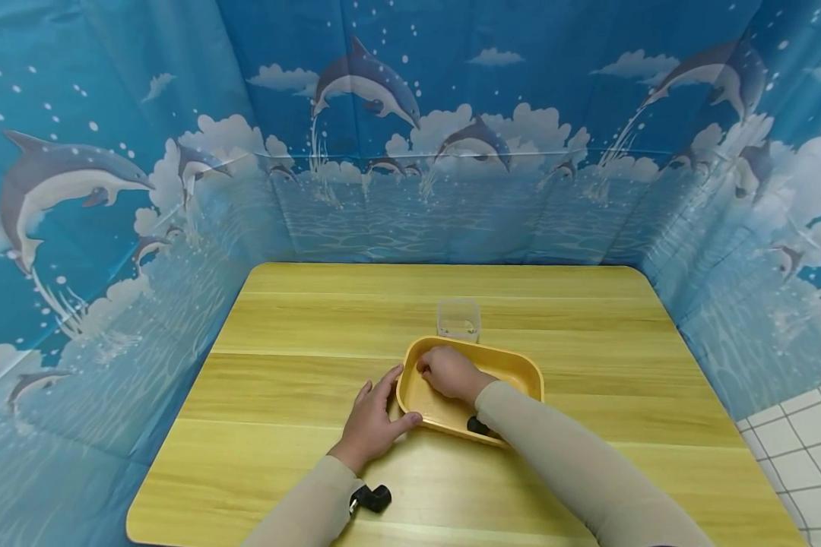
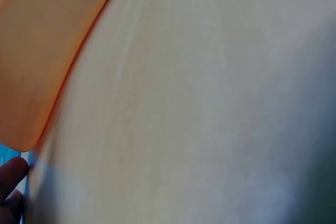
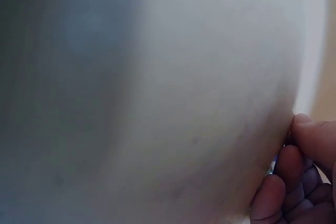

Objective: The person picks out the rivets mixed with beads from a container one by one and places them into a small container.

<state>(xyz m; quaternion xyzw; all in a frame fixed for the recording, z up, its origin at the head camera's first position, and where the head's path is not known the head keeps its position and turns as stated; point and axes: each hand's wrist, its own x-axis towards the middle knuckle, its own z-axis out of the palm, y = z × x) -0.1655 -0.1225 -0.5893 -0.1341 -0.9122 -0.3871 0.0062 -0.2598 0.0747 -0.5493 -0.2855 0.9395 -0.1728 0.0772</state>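
Note:
A yellow-orange plastic tray [image 1: 530,365] with rounded corners lies on the table. My left hand [image 1: 372,429] rests at its left end, fingers mostly straight along the outside and the thumb against the near side. The tray's outer wall [image 2: 47,51] fills the upper left of the left wrist view. Inside the tray, my right hand [image 1: 451,372] reaches down near the far left corner. Its fingers are curled, with thumb and forefinger [image 3: 291,163] close together at the bottom. Whether something small is between them I cannot tell.
Just behind the tray stands a small clear plastic box [image 1: 459,317] with tiny pieces at its bottom. The wooden table [image 1: 301,319] has rounded corners. A dolphin-print curtain [image 1: 451,205] surrounds its back and sides. Black wrist-camera mounts [image 1: 372,498] stick out from the sleeves.

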